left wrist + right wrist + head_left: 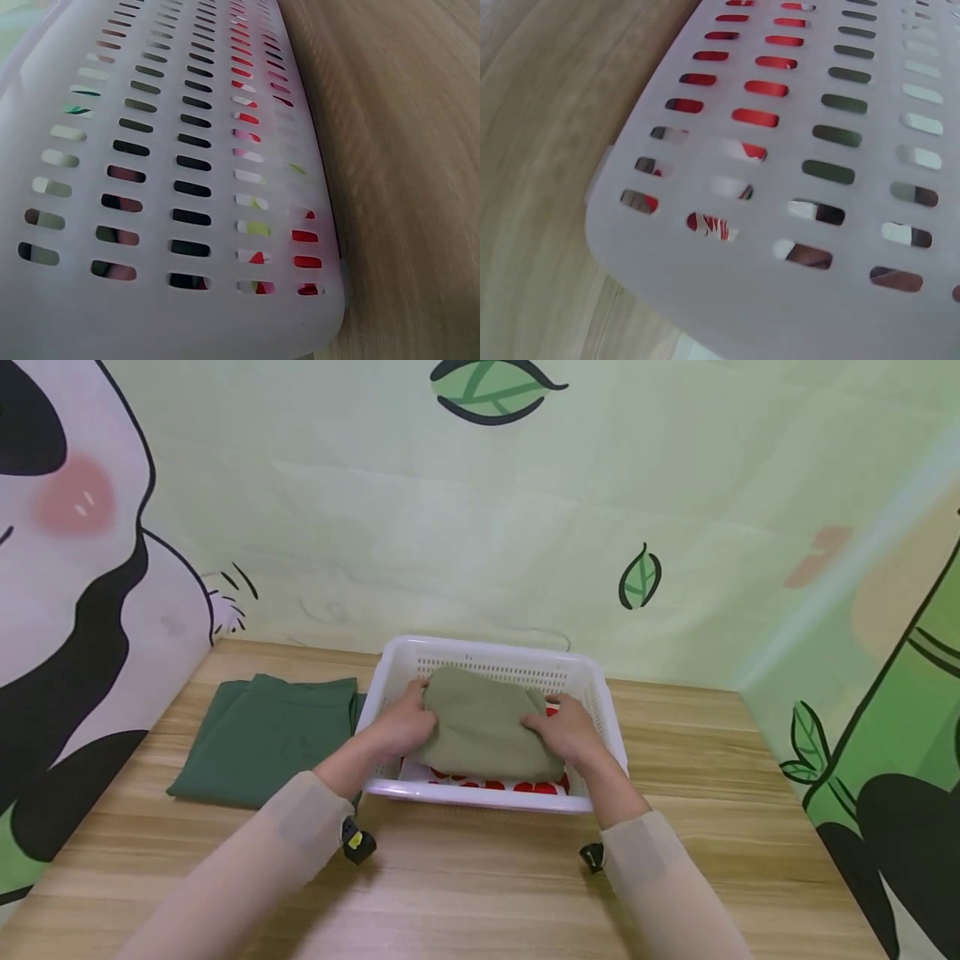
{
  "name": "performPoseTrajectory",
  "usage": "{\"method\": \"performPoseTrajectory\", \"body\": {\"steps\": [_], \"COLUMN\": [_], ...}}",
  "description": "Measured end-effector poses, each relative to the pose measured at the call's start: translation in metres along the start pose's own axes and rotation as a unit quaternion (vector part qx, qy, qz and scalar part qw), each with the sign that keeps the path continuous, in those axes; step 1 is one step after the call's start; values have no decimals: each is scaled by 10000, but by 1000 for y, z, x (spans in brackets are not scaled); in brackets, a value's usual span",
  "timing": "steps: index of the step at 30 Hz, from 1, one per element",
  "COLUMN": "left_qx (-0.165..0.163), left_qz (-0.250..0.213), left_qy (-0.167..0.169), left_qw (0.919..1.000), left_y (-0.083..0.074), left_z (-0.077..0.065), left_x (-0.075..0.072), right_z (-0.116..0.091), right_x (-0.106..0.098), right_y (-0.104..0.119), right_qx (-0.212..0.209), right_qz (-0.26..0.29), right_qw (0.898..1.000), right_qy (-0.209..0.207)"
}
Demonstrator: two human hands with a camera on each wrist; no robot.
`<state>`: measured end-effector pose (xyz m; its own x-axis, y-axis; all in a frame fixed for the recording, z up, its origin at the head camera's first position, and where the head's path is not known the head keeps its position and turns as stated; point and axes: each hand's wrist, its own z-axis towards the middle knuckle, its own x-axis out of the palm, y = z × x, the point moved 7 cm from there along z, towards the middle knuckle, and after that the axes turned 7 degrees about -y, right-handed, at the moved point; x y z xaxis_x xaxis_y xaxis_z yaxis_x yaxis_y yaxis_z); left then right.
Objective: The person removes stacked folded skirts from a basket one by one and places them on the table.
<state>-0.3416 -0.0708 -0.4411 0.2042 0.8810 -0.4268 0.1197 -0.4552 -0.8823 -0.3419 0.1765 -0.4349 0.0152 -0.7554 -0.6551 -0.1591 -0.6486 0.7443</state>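
Observation:
A folded olive-green cloth (pixel 487 722) lies inside a white plastic basket (pixel 480 791), on top of a white cloth with red patterns (pixel 536 787). My left hand (pixel 401 727) grips its left side, the thumb over the top. At the opposite side my right hand (pixel 568 731) holds the cloth, thumb likewise on top; part of the fingers is hidden. Both wrist views look at the slotted basket wall (pixel 225 319) from outside, where the right wrist view shows the same wall (pixel 705 274) close up. Through the slots come bits of red, white and dark green; the hands are mostly hidden there.
A folded dark green cloth (pixel 273 739) lies on the wooden table (pixel 465 877) left of the basket, close to its wall. Behind the table stands a pale green backdrop (pixel 360 527) printed with leaves and a panda. A small dark device sits at each sleeve cuff.

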Motion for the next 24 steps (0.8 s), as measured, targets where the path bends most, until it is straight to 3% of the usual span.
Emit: {"method": "performPoseTrajectory", "body": {"steps": [3,9,12,18,24], "left_qx": [162,282,428,552,423], "left_qz": [282,828,1069,1562,1526], "left_qy": [-102,-258,-314,-194,-181], "left_qw": [9994,9958,9928,9860,9872], "left_y": [-1,-2,-2,-3,-2], "left_z": [0,-2,-2,-6,-7], "left_x": [1,1,1,6,8], "right_z": [1,-5,-7,-7,-6], "right_x": [-3,3,2,1,-1], "right_y": [-2,-2,1,-1,-1], "right_qx": [54,-231,-458,-382,-315], "right_qz": [5,-1215,-1569,-1396,-889], "right_qw": [9999,9920,9864,9893,9955], "right_qy": [-140,241,177,192,107]}}
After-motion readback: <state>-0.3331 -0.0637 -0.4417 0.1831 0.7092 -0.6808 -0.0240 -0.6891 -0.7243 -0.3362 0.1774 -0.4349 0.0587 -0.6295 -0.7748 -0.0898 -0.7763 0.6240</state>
